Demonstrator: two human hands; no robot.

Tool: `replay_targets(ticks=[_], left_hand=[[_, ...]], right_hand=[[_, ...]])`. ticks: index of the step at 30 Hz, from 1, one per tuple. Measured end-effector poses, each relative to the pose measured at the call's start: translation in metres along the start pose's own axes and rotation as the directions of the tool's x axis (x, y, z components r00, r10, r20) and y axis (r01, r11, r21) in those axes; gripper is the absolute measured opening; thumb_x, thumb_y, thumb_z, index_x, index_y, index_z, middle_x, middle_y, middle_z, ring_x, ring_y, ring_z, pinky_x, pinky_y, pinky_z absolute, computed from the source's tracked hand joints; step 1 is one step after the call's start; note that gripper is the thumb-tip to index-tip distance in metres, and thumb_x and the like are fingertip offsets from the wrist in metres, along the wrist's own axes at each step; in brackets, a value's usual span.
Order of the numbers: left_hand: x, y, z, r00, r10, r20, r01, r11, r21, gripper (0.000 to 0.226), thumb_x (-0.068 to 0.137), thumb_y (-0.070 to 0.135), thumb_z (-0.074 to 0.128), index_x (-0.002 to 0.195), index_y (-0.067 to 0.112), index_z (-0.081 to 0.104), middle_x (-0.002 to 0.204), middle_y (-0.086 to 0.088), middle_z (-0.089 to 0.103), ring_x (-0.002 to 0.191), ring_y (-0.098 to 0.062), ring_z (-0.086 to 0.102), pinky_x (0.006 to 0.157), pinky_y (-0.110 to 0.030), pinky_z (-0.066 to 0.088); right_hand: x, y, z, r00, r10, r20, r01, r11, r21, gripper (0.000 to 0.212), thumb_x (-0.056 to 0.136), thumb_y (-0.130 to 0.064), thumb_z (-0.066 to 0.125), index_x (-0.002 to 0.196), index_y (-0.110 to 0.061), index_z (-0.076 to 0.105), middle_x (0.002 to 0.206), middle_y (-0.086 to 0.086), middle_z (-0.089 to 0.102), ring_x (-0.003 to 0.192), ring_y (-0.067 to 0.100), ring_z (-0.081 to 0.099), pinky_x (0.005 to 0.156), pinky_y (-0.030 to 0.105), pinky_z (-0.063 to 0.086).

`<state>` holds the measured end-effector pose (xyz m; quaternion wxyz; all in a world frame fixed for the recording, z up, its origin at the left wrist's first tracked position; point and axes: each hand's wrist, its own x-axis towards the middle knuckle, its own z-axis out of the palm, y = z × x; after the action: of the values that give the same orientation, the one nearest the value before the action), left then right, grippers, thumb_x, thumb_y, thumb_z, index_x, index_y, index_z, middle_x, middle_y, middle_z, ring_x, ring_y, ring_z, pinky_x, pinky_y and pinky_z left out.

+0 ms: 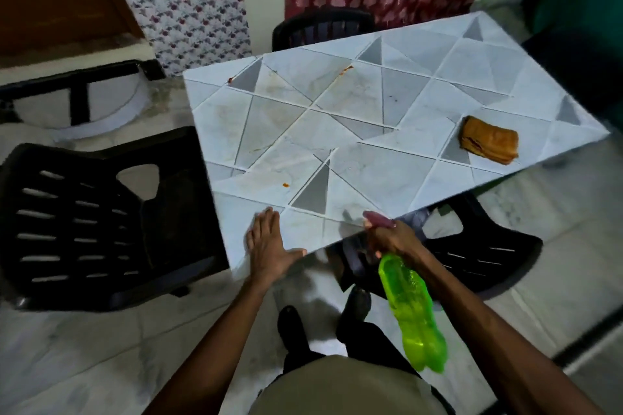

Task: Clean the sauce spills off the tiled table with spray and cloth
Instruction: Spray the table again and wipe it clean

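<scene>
The tiled table has a grey triangle pattern. Orange-red sauce spots lie on it: one near the front left, one at the far left edge, a streak at the far middle. A folded orange-brown cloth lies on the table's right side. My left hand rests flat on the near corner, fingers straight. My right hand grips the neck of a green spray bottle, held at the table's near edge with its pinkish nozzle pointing over the tiles.
A black plastic chair stands left of the table, another is tucked under its near right side, and a third is at the far side. Curtains hang behind. My feet stand on the marble floor.
</scene>
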<state>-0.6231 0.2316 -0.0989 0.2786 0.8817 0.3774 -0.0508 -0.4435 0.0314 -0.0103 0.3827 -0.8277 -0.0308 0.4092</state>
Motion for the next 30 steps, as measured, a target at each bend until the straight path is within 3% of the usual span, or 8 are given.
replay_targets(ticks=[7, 9, 12, 16, 19, 22, 25, 30], left_hand=[[0.032, 0.061, 0.016, 0.985, 0.155, 0.08, -0.162, 0.983, 0.084, 0.113, 0.07, 0.064, 0.074, 0.155, 0.014, 0.019, 0.165, -0.004, 0.008, 0.152, -0.024, 0.004, 0.119, -0.043, 0.01], [0.039, 0.077, 0.022, 0.979, 0.179, 0.099, -0.188, 0.979, 0.08, 0.111, 0.07, 0.062, 0.075, 0.155, 0.013, 0.021, 0.165, -0.004, 0.009, 0.152, -0.024, 0.005, 0.119, -0.043, 0.009], [0.05, 0.097, 0.03, 0.977, 0.19, 0.094, -0.198, 0.976, 0.088, 0.111, 0.067, 0.061, 0.078, 0.153, 0.012, 0.026, 0.164, -0.004, 0.013, 0.151, -0.027, 0.008, 0.119, -0.046, 0.012], [0.064, 0.13, 0.044, 0.975, 0.2, 0.101, -0.211, 0.971, 0.113, 0.111, 0.067, 0.062, 0.078, 0.152, 0.012, 0.028, 0.163, -0.004, 0.015, 0.151, -0.027, 0.008, 0.119, -0.047, 0.014], [0.073, 0.155, 0.051, 0.974, 0.198, 0.11, -0.212, 0.967, 0.14, 0.111, 0.068, 0.061, 0.077, 0.153, 0.011, 0.026, 0.164, -0.003, 0.013, 0.151, -0.026, 0.007, 0.119, -0.045, 0.015], [0.082, 0.175, 0.054, 0.982, 0.154, 0.105, -0.169, 0.974, 0.151, 0.113, 0.067, 0.061, 0.078, 0.153, 0.01, 0.026, 0.163, -0.005, 0.016, 0.15, -0.026, 0.012, 0.117, -0.045, 0.02], [0.086, 0.179, 0.051, 0.994, 0.072, 0.079, -0.084, 0.983, 0.161, 0.119, 0.065, 0.064, 0.078, 0.154, 0.009, 0.021, 0.163, -0.008, 0.017, 0.15, -0.026, 0.016, 0.117, -0.045, 0.02], [0.078, 0.162, 0.038, 0.997, -0.077, -0.021, 0.08, 0.984, 0.162, 0.122, 0.057, 0.06, 0.084, 0.151, 0.006, 0.028, 0.157, -0.014, 0.028, 0.143, -0.031, 0.03, 0.111, -0.047, 0.029]], right_hand=[[-0.005, 0.025, -0.072, 0.979, 0.019, -0.203, 0.022, 0.98, 0.196, 0.036, 0.095, 0.002, 0.055, 0.128, -0.011, 0.061, 0.058, 0.004, 0.055, 0.04, 0.016, 0.047, 0.043, 0.024, 0.041], [-0.005, 0.029, -0.088, 0.964, 0.08, -0.254, -0.041, 0.987, 0.154, 0.013, 0.097, -0.013, 0.06, 0.101, -0.013, 0.072, 0.051, 0.004, 0.056, 0.042, 0.015, 0.052, 0.05, 0.028, 0.048], [0.004, 0.037, -0.111, 0.947, 0.156, -0.28, -0.153, 0.988, 0.032, 0.042, 0.092, -0.04, 0.06, 0.06, -0.013, 0.066, 0.053, 0.008, 0.064, 0.059, 0.02, 0.062, 0.078, 0.038, 0.054], [0.029, 0.054, -0.146, 0.932, 0.167, -0.322, -0.139, 0.984, 0.108, 0.055, 0.064, -0.059, 0.063, 0.068, -0.005, 0.072, 0.055, 0.011, 0.068, 0.055, 0.025, 0.065, 0.075, 0.048, 0.06], [0.026, 0.04, -0.157, 0.953, 0.104, -0.285, -0.1, 0.995, 0.029, 0.026, 0.088, -0.041, 0.067, 0.073, -0.019, 0.07, 0.054, -0.001, 0.067, 0.05, 0.012, 0.064, 0.066, 0.033, 0.058], [0.028, 0.024, -0.149, 0.996, -0.025, -0.084, 0.027, 0.999, 0.02, 0.034, 0.09, -0.034, 0.064, 0.124, -0.031, 0.068, 0.095, -0.005, 0.073, 0.072, 0.013, 0.069, 0.077, 0.028, 0.061], [0.039, 0.003, -0.131, 0.992, -0.099, 0.082, 0.109, 0.984, -0.142, 0.047, 0.089, -0.042, 0.062, 0.135, -0.035, 0.061, 0.12, -0.012, 0.066, 0.085, 0.015, 0.075, 0.079, 0.016, 0.057], [0.051, -0.033, -0.1, 0.987, -0.082, 0.138, 0.111, 0.969, -0.219, 0.043, 0.093, -0.05, 0.059, 0.125, -0.023, 0.068, 0.096, -0.004, 0.072, 0.065, 0.017, 0.071, 0.079, 0.026, 0.056]])
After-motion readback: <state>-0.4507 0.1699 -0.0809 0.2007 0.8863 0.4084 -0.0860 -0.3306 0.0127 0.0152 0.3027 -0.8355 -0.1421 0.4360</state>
